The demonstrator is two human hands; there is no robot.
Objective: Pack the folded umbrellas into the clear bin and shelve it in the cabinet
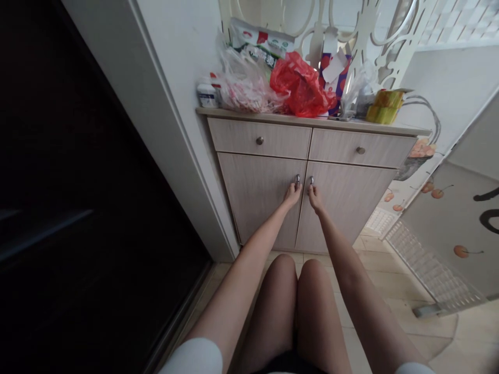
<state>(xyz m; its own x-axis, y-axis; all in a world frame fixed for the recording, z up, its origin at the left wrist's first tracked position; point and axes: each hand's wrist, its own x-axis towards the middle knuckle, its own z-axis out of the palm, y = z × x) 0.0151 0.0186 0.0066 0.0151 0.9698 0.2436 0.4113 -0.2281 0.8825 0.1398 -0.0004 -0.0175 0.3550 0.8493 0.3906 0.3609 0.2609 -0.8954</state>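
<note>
A pale wood-grain cabinet has two lower doors, both closed. My left hand (292, 194) is closed on the metal handle (298, 179) of the left door (257, 192). On the right door (346, 202), the fingers of my right hand (314, 196) are closed around the lower part of its handle (311, 180). The two hands are a short way apart, on either side of the seam between the doors. Above them, two shut drawers carry round knobs (260, 141).
On the cabinet top (249, 115) lie a red plastic bag (300, 85), a clear bag (249, 83), a white jar (207, 95) and yellow packages (384, 106). A dark doorway is at left; a low stand with cherry pictures (448, 228) stands at right.
</note>
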